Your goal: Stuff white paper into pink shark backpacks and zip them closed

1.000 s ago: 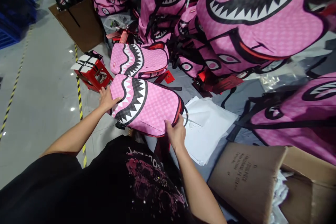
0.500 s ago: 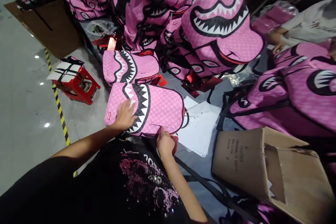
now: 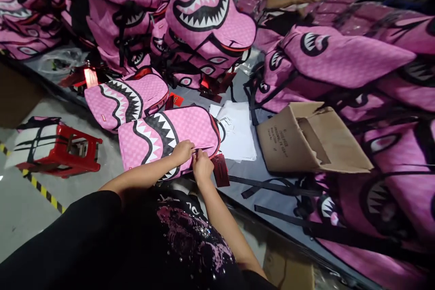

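A pink checkered backpack (image 3: 190,127) with a black-and-white shark-mouth print lies flat in front of me. Its side faces me, with a short slit pocket near the rounded end. My left hand (image 3: 183,152) is closed at one end of that slit, fingertips pinching the pocket edge. Close beside it, my right hand (image 3: 203,166) is closed at the slit too; whatever is between its fingers is too small to make out. A dark red tag (image 3: 221,170) hangs by the right hand. Behind lies a second pink backpack (image 3: 154,88).
White paper sheets (image 3: 238,138) lie right of the backpack, then an open cardboard box (image 3: 282,145). Piled pink backpacks (image 3: 204,9) stand behind, more at right. A red stool (image 3: 73,149) is on the floor at left. Another person's arm (image 3: 292,0) shows at the back.
My left hand has moved from the shark-mouth print rightward to the slit pocket, next to my right hand. The view has turned to the right.
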The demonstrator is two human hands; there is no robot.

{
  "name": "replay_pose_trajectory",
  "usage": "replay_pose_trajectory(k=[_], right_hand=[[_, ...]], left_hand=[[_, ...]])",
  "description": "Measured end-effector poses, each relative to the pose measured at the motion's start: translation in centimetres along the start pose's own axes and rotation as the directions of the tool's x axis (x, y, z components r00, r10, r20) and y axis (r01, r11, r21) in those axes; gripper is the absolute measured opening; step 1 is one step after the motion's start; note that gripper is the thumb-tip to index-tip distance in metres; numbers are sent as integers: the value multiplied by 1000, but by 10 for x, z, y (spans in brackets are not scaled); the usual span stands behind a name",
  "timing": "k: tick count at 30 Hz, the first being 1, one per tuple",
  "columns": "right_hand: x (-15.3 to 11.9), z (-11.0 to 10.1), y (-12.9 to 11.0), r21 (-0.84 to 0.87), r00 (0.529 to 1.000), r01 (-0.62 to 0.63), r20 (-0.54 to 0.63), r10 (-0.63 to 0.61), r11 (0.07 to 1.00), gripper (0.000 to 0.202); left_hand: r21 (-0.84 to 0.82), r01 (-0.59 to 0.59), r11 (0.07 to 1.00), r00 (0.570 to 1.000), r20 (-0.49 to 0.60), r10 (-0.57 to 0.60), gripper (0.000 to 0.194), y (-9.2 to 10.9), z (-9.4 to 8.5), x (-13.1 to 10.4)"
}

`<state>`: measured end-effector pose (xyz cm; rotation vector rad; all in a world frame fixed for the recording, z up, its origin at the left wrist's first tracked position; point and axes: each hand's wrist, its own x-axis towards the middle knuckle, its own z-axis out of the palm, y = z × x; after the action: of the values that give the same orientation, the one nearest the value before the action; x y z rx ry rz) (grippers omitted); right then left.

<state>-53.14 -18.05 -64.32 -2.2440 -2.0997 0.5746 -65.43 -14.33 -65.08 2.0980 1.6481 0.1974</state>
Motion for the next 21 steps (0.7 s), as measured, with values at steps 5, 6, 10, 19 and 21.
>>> replay_pose_trajectory(k=[5, 6, 10, 19, 21], right_hand=[[5, 6, 13, 271, 990, 48, -142, -9, 961, 23], [7, 6, 17, 322, 990, 60, -142, -15, 945, 21], [13, 0, 24, 378, 999, 34, -16, -30, 925, 14], [-8, 8, -10, 91, 996, 63, 57, -69, 994, 23], [-10, 11, -6, -16, 997, 71, 9, -70, 997, 26]], left_hand=[[-55, -9, 998, 1000, -1, 9, 23, -3, -2, 1], [-66, -10, 998, 1000, 0, 10, 23, -3, -2, 1], [-97, -14, 995, 1000, 9, 15, 24, -4, -5, 2], [-104, -55, 993, 998, -19, 53, 30, -13, -7, 4], [-80, -63, 995, 997, -55, 58, 41, -20, -7, -5]])
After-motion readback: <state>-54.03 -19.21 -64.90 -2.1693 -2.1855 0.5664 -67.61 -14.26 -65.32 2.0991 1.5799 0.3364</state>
